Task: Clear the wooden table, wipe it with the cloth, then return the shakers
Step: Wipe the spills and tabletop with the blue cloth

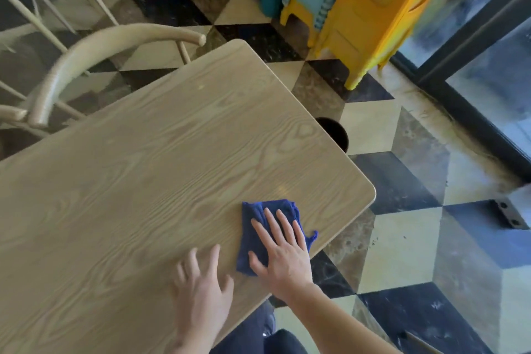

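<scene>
- The chair [86, 63] stands at the far left edge of the wooden table [161, 152], its curved back close to the top; a long sweep of the arm that way could, I judge, knock against it.
- The tabletop in view carries only the cloth and the two hands; no shakers show anywhere in this view, so where they wait cannot be told.
- The left hand [204, 296] is over the near part of the table, fingers spread and fairly straight, gripping nothing; it is blurred, so whether the palm actually touches the wood I cannot tell.
- If that hand leans hard on the near edge, the table could rock or shift under the wiping.
- The blue cloth [258, 227] lies folded on the table near its right corner, one corner of it reaching the edge.
- The right hand [283, 253] presses flat on the cloth, fingers straight and fanned, wrist low, forearm coming in from the lower right; nothing is pinched.
- With only a flat palm holding it, the cloth could bunch up, slip from under the fingers or slide off that nearby edge, leaving part of the top unwiped.
</scene>
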The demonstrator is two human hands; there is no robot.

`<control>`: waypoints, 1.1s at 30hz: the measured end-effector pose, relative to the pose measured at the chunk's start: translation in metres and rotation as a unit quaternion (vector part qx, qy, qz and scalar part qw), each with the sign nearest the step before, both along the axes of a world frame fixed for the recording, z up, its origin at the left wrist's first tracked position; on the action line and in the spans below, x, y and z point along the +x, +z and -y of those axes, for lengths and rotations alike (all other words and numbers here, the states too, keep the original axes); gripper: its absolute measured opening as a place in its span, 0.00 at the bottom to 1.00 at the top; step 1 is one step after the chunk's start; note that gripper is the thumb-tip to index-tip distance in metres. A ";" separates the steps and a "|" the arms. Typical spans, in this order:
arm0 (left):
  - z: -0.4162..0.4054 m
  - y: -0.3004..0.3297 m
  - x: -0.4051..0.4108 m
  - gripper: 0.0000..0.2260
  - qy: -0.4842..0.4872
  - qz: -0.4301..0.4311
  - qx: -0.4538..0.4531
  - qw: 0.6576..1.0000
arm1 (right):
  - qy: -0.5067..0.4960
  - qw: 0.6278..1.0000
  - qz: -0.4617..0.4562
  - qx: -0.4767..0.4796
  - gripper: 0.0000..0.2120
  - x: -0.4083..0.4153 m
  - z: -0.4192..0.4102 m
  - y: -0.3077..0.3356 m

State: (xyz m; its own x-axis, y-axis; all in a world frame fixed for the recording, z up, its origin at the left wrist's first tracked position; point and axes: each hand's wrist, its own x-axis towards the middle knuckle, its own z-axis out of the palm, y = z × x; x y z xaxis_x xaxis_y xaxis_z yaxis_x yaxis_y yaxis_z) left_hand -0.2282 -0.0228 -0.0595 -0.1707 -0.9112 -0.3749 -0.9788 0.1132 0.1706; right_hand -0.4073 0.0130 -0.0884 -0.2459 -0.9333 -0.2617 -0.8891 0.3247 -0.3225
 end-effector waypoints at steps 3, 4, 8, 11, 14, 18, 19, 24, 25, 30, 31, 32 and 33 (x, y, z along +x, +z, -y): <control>0.022 -0.003 -0.027 0.34 -0.009 0.006 0.001 1.000 | -0.003 1.000 -0.014 -0.004 0.31 -0.032 0.014 -0.002; 0.028 -0.003 -0.034 0.35 -0.011 0.012 -0.001 1.000 | -0.001 1.000 -0.020 -0.007 0.31 -0.043 0.018 -0.003; 0.035 -0.003 -0.055 0.40 0.001 0.030 0.015 0.999 | 0.027 0.999 -0.043 -0.004 0.32 -0.100 0.030 -0.003; 0.033 -0.005 -0.065 0.42 0.009 0.038 0.016 0.999 | 0.067 0.996 -0.061 0.015 0.32 -0.149 0.041 0.002; 0.025 -0.005 -0.075 0.44 0.031 0.042 0.023 0.998 | 0.136 0.987 -0.074 0.034 0.32 -0.193 0.045 0.006; 0.014 0.000 -0.091 0.41 0.069 0.065 0.016 0.995 | 0.244 0.966 -0.081 0.025 0.32 -0.241 0.050 0.003; 0.011 0.002 -0.095 0.40 0.078 0.073 0.015 0.994 | 0.271 0.959 -0.081 0.024 0.32 -0.249 0.051 0.002; 0.001 0.018 -0.111 0.32 0.139 0.070 0.080 0.985 | 0.297 0.951 -0.073 0.039 0.32 -0.255 0.053 0.014; 0.000 0.022 -0.114 0.31 0.147 0.065 0.097 0.982 | 0.277 0.958 -0.061 0.046 0.32 -0.248 0.053 0.018; 0.002 0.039 -0.124 0.27 0.223 -0.001 0.173 0.959 | 0.165 0.981 -0.004 0.102 0.31 -0.210 0.058 0.040; 0.001 0.041 -0.124 0.25 0.238 -0.019 0.189 0.952 | 0.151 0.982 0.007 0.110 0.30 -0.206 0.058 0.044; -0.002 0.044 -0.123 0.22 0.254 -0.038 0.208 0.944 | 0.146 0.984 0.012 0.104 0.28 -0.203 0.058 0.049; -0.005 0.047 -0.121 0.20 0.273 -0.065 0.224 0.933 | 0.150 0.985 0.013 0.090 0.25 -0.200 0.056 0.054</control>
State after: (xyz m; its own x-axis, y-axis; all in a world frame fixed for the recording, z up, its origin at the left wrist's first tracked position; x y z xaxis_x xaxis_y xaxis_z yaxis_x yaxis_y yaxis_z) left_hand -0.3496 -0.0178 -0.0121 0.2035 -0.6314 -0.7482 -0.8371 -0.5086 0.2015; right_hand -0.6074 -0.0431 -0.0344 0.0420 -0.9012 -0.4313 -0.9461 0.1029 -0.3071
